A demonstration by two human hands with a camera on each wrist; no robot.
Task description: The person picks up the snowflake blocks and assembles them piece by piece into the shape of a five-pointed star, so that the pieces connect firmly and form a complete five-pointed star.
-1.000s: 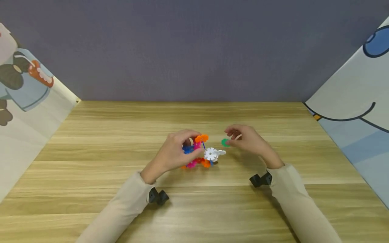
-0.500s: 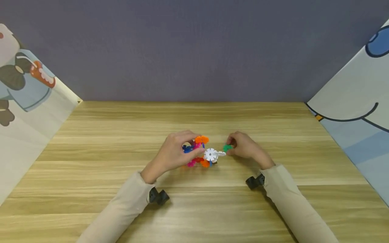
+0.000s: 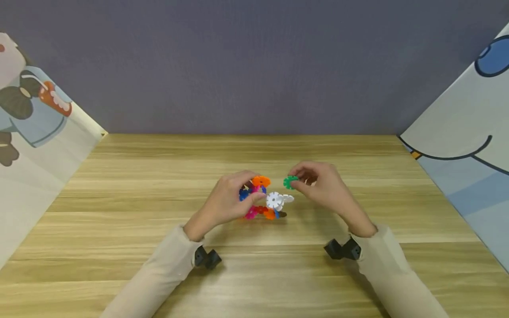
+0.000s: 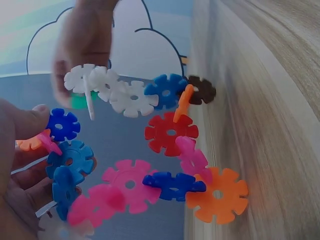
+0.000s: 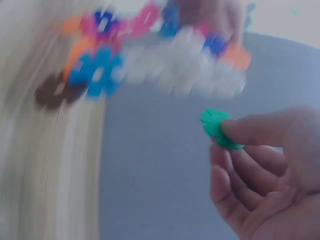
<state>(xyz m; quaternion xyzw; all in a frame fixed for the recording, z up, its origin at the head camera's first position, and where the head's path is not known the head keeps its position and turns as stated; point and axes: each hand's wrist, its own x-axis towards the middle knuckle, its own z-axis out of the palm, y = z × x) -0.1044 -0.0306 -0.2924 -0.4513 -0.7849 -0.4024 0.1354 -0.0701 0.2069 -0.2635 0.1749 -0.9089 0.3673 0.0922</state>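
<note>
My left hand (image 3: 226, 198) grips a structure of notched plastic snowflake discs by its left side. Linked white discs (image 3: 274, 200) stick out to the right of that hand. In the left wrist view the chain also includes a red disc (image 4: 156, 137), an orange disc (image 4: 231, 200) and a brown disc (image 4: 208, 91), with pink and blue ones between. Thumb and fingers of my right hand (image 3: 324, 187) pinch a single green snowflake disc (image 3: 290, 182). It is held apart from the structure, above and slightly right of the white discs. The right wrist view blurs the structure.
The wood-grain table (image 3: 254, 274) lies under both hands. A grey panel (image 3: 254, 66) rises behind it. Cartoon-printed panels, one on the left (image 3: 39, 185) and one on the right (image 3: 441, 123), flank the table.
The right hand with the green disc first dipped towards the white discs, then rose and shifted left. Its disc now turns more of its face upward. The left hand stays nearly still.
</note>
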